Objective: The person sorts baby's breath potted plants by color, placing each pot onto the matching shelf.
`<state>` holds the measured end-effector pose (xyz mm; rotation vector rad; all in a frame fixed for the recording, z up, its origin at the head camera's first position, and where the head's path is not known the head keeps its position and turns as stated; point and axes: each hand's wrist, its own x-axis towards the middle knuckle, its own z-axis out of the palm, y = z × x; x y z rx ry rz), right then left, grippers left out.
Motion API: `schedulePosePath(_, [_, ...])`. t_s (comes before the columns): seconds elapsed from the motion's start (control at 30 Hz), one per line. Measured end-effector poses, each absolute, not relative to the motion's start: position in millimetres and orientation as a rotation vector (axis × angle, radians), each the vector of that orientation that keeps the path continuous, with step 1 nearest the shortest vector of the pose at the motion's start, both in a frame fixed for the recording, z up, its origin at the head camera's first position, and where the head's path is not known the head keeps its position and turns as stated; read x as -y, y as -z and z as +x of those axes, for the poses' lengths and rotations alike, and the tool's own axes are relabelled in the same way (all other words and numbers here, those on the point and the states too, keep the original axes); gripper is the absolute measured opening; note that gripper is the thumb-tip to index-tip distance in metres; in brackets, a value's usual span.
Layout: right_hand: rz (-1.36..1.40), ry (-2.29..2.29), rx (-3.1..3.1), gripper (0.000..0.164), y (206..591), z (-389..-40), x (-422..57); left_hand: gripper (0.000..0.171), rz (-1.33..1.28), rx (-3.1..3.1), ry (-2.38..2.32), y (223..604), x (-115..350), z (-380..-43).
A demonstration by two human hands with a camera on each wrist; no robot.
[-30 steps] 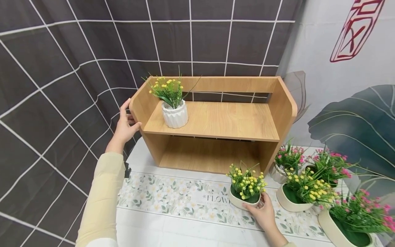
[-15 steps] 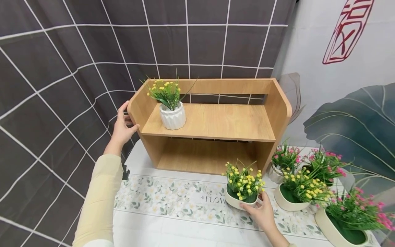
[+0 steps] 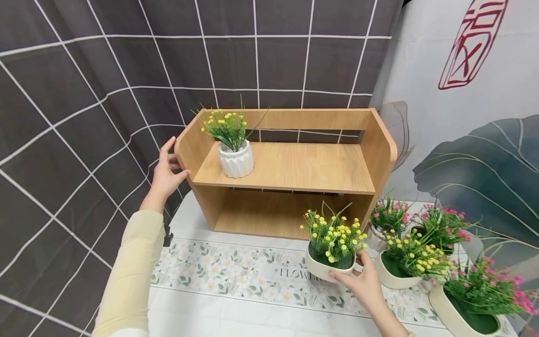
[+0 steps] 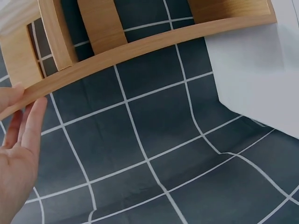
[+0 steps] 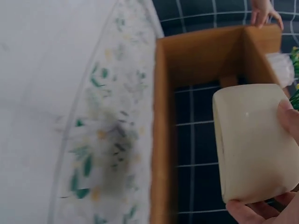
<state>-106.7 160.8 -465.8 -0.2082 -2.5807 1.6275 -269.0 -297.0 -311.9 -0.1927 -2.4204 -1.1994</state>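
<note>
Holding cream pot point(image 3: 321, 268) of yellow flowers in R hand point(image 3: 365, 282), pinched betw. thumb and fingers at its R end; looks lifted just above tabletop point(image 3: 210, 320), in front of R half of wooden shelf unit point(image 3: 290, 161); could tip or slip if gripped that far off-centre, w/ weight pulling on unsupported L end; might brush 2nd yellow-flowered pot point(image 3: 396, 281), close by on R, if swung that way; might also snag blooms on shelf edge if raised too near; gripping L side panel w/ L hand point(image 3: 165, 177), thumb and fingers on opp. faces; could shift unit, jolting white pot point(image 3: 236, 162) on upper board, if tugged.

White tabletop, w/ floral runner point(image 3: 210, 271) across it, lettering partly hidden; pink-flowered pots point(image 3: 444, 304) crowded at R; behind and to L, dark cloth point(image 3: 282, 63) w/ white grid, rippled; at R, pale backdrop point(image 3: 421, 61) w/ red mark and lg. leaf print point(image 3: 484, 154).
</note>
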Motion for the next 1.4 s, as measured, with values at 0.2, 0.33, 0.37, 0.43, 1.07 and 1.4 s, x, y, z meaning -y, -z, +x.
schedulePosePath(0.2, [-0.133,-1.593,2.557,0.074,446.3,-110.3,-160.0,0.089,-0.172,2.437,1.168,305.5,295.1,-266.9])
schedulePosePath(0.33, [-0.081,-1.564,2.568,0.074,429.5,-114.3,-160.3,0.086,-0.16,2.442,1.151,303.0,294.5,-265.4])
schedulePosePath(0.37, [-0.065,-1.553,2.57,0.073,424.8,-115.5,-160.8,0.086,-0.155,2.442,1.15,302.7,294.5,-264.9])
schedulePosePath(0.43, [-0.041,-1.534,2.563,0.072,415.5,-118.8,-162.1,0.085,-0.149,2.443,1.146,302.5,294.4,-264.2])
schedulePosePath(1.07, [0.073,-1.651,2.371,0.062,351.7,-154.6,-141.3,0.084,-0.122,2.472,1.143,298.9,297.1,-267.6])
schedulePosePath(1.4, [0.099,-1.598,2.353,0.066,337.2,-181.5,-133.9,0.083,-0.11,2.49,1.15,298.4,295.9,-269.0])
